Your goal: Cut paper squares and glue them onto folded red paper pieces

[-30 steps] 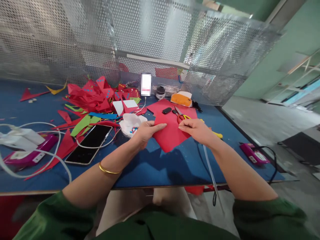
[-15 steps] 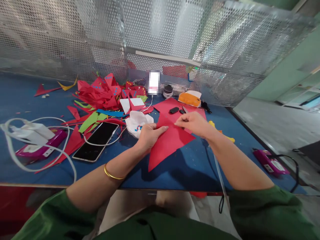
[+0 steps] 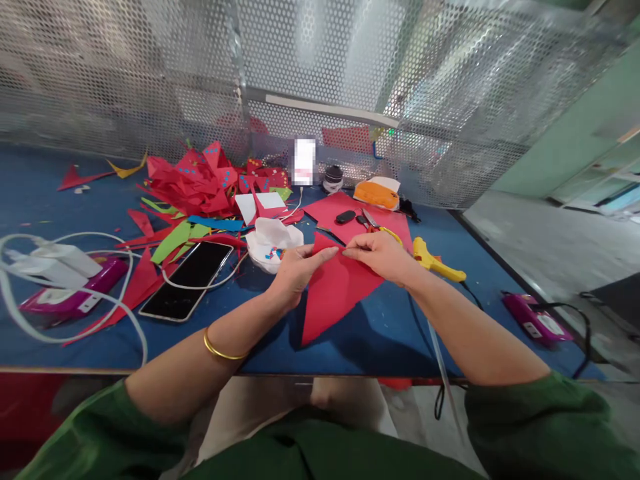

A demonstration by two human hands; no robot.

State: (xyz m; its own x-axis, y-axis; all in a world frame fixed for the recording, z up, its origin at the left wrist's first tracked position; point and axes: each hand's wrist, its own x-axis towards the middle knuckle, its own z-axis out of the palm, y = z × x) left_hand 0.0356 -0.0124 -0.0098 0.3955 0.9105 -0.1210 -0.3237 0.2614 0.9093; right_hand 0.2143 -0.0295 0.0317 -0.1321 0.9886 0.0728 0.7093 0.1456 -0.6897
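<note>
Between my hands is a red paper triangle (image 3: 340,290), held above the blue table with one point hanging toward me. My left hand (image 3: 295,270) grips its left edge, thumb on top and fingers behind. At the upper edge my right hand (image 3: 377,253) pinches the paper, its fingertips almost meeting my left thumb. Whether a small piece is also in that pinch cannot be made out. Behind lies a larger red sheet (image 3: 320,212) with scissors (image 3: 371,219) and a black oval object (image 3: 345,217) on it. Left of the paper sits a white paper-lined bowl (image 3: 267,257) with small coloured bits.
A pile of red paper cut-outs (image 3: 195,183) lies at the back left. Nearer are a phone (image 3: 187,283), white cables and a purple box (image 3: 75,290). On the right are a yellow glue gun (image 3: 437,261) and another purple box (image 3: 537,320). Perforated metal sheeting (image 3: 320,60) stands behind.
My right hand has moved left and down to the triangle's upper edge, close to my left thumb. The scissors and glue gun show more fully. The view has shifted slightly.
</note>
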